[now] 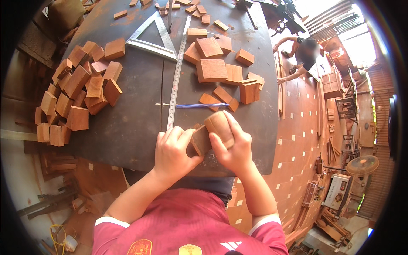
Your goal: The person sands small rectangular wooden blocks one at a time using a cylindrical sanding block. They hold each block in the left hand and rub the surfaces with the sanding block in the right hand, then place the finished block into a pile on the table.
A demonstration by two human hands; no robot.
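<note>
Close to the table's near edge, my left hand (174, 149) grips a small brown wooden block (200, 141) between thumb and fingers. Pressed up to that block is a tan, rounded piece with a wood-like surface (219, 128), and my right hand (236, 146) is closed around it; its exact kind I cannot make out. Just beyond my hands lie thin blue pens or sticks (202, 106). A white measuring tape or rule (175, 85) runs away from my left hand. Wooden blocks (212, 70) are piled beyond my right hand.
More wooden blocks (77, 83) are heaped at the dark table's (127, 106) left edge. A metal triangle square (153, 39) lies farther back, with small offcuts beyond. To the right, a person (307, 53) bends over long boards; a fan (362, 165) stands nearer.
</note>
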